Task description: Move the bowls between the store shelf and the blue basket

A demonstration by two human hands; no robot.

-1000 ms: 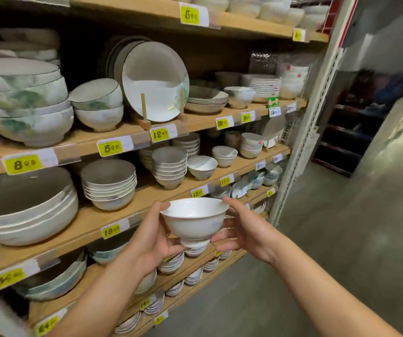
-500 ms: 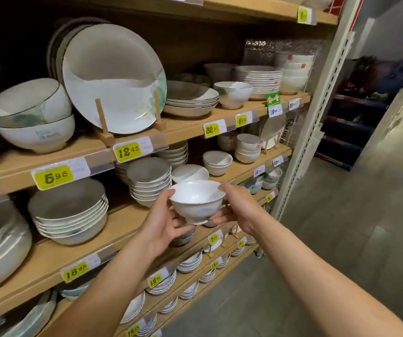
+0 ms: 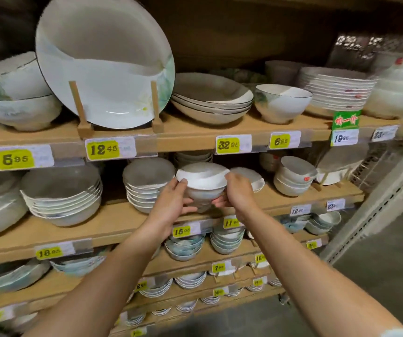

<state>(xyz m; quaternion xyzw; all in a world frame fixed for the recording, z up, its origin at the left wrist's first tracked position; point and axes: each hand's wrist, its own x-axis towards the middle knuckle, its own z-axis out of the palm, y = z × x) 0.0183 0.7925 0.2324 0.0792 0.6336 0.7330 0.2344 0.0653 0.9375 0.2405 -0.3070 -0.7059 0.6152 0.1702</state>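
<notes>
Over middle shelf (image 3: 113, 224), near front edge: white bowl (image 3: 203, 183) held w/ both hands.
Vs 0.5 s ago the bowl is further in, now betw. grey bowl stack (image 3: 147, 188) & shallow bowl (image 3: 246, 178). Left hand (image 3: 171, 205) & right hand (image 3: 238, 193) curl round its sides. Foot blurred behind fingers, can't tell if it touches board. Bare board along front edge.

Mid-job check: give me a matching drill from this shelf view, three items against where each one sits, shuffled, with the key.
Things:
1. small white bowl
2. large plate
3. green tag

Places:
A. leaning in a wooden stand on the upper shelf
B. on the upper shelf's front edge, at the right
C. gripped between the left hand and the right hand

Pairs: 1-C, 2-A, 3-B
</notes>
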